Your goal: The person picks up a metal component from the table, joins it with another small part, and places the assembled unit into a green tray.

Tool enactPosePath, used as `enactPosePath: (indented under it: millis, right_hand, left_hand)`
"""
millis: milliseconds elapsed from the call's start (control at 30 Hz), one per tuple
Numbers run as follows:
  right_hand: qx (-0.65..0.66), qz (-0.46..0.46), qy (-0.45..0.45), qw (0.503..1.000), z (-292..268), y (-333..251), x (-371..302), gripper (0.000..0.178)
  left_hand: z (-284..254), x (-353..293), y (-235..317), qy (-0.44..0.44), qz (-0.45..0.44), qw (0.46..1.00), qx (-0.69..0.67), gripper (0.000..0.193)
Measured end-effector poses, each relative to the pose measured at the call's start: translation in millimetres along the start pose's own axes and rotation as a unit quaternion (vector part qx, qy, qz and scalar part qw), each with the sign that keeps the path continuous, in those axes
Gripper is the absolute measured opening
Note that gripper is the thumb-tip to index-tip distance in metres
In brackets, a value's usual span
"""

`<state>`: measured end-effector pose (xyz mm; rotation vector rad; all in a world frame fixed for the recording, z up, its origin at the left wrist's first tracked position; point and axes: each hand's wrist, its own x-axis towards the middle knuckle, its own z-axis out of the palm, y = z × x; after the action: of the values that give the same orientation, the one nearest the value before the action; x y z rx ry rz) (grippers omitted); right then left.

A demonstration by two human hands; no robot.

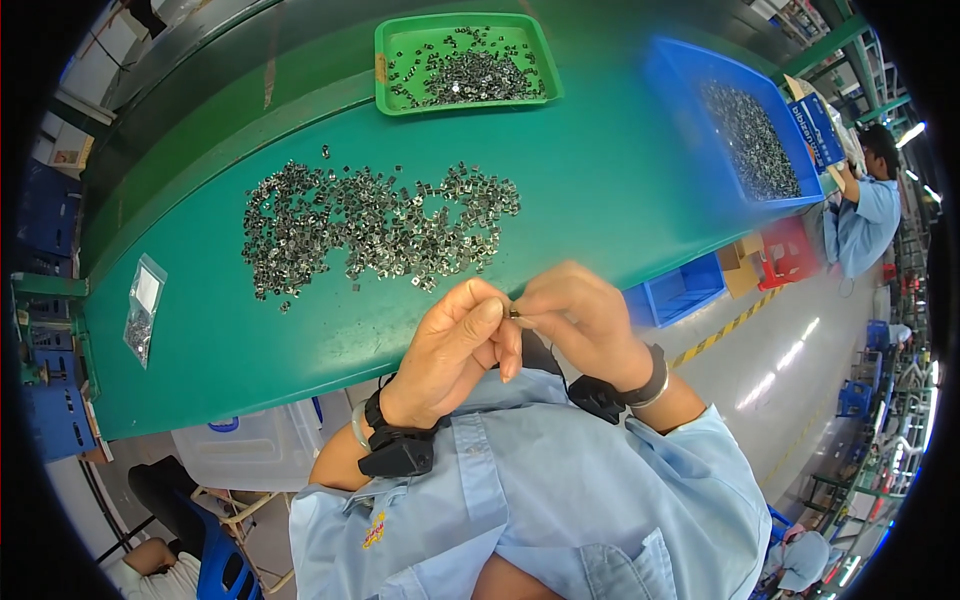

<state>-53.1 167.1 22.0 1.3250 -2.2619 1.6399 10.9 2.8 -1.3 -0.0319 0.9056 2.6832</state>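
My left hand point(458, 335) and my right hand point(578, 318) meet just over the front edge of the green table. Thumb and forefinger of each are pinched around one small dark metal part point(514, 313), whose exact kind is too small to make out. The right hand is slightly blurred. Beyond them on the table lies a wide, loose heap of small silver-and-black metal parts point(385, 225). Behind the heap, a green tray point(382, 95) holds more of these small parts, piled toward its middle.
A blue bin point(690, 110) with many small parts stands at the far right. One clear plastic bag point(146, 300) lies at the left. Below the table's right edge is another blue bin point(690, 290); a clear lidded box point(245, 445) sits below at left. A co-worker point(868, 215) is at right.
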Motion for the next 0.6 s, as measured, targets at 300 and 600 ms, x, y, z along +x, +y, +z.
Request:
enactPosePath:
  millis: [300,600]
  right_hand:
    - [0.031,0.000,0.007,0.999,4.6,-1.5,1.3,0.013]
    - [0.009,0.016,0.001,1.000,7.4,4.4,1.9,0.011]
  left_hand:
    - [-3.7,0.4,-3.7,-0.042,0.002,0.996,-0.083,0.013]
    - [-0.5,-0.3,5.4,0.041,0.024,0.993,0.111,0.017]
